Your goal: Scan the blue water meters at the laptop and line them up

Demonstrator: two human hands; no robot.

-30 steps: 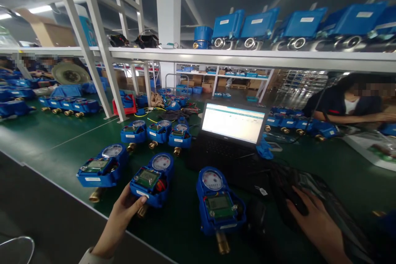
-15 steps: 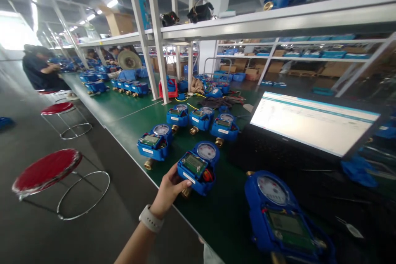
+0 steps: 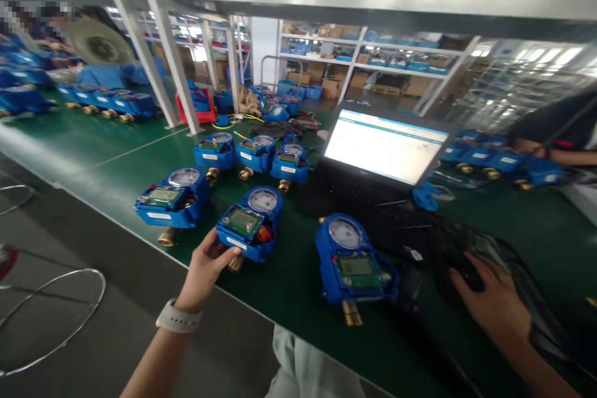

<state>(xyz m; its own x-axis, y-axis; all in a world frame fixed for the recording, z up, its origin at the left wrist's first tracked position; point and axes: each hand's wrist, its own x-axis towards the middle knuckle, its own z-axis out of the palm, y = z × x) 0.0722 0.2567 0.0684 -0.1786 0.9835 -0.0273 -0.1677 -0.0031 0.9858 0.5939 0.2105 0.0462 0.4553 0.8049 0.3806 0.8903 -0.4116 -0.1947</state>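
Left hand (image 3: 205, 266): lower centre, fingers clamped on near edge of blue water meter (image 3: 249, 224).
Right hand (image 3: 494, 305): lower right, resting flat, fingers spread on black mouse (image 3: 459, 273).
Laptop (image 3: 373, 165): centre right, screen lit.

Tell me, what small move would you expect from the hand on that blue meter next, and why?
Probably a slight turn of the blue meter toward the person. The left hand grips its near corner, its green display sits askew, and the right hand rests on a dark mouse-like object beside the laptop.
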